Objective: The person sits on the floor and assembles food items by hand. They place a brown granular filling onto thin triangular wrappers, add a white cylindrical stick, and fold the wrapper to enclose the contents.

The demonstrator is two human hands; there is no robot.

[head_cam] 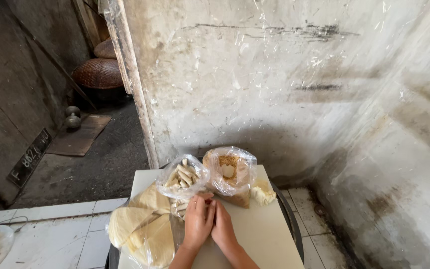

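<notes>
Cream-white, the flat rectangular board that serves as the surface [260,229] lies on a dark round base and carries all the food items in the head view. The left hand [197,221] and the right hand [223,228] lie side by side at the middle of the board, palms down, their inner edges touching. The fingers of both hands are nearly straight and held close together, flattened rather than curled into a fist. The fingertips of the left hand [202,200], one bearing a thin ring, meet the lower edge of the clear plastic bag of pale finger-shaped sticks [182,175]; whether they pinch the plastic or only press on it cannot be told. The fingertips of the right hand reach the same spot, at the foot of that bag.

Just right of the bag of sticks, and touching it, stands a second clear plastic bag holding brown crumbly material [231,172], its mouth open upward. A small pale yellow lump [264,193] rests on the board against the right side of this second bag. To the left of the hands, a large clear bag of pale yellow wedge-shaped slabs [143,226] overhangs the left edge of the board.

Behind the board rises a stained grey concrete wall [284,74]. White floor tiles [60,234] lie at lower left, and a brown woven basket [98,73] sits in the dark passage at upper left.
</notes>
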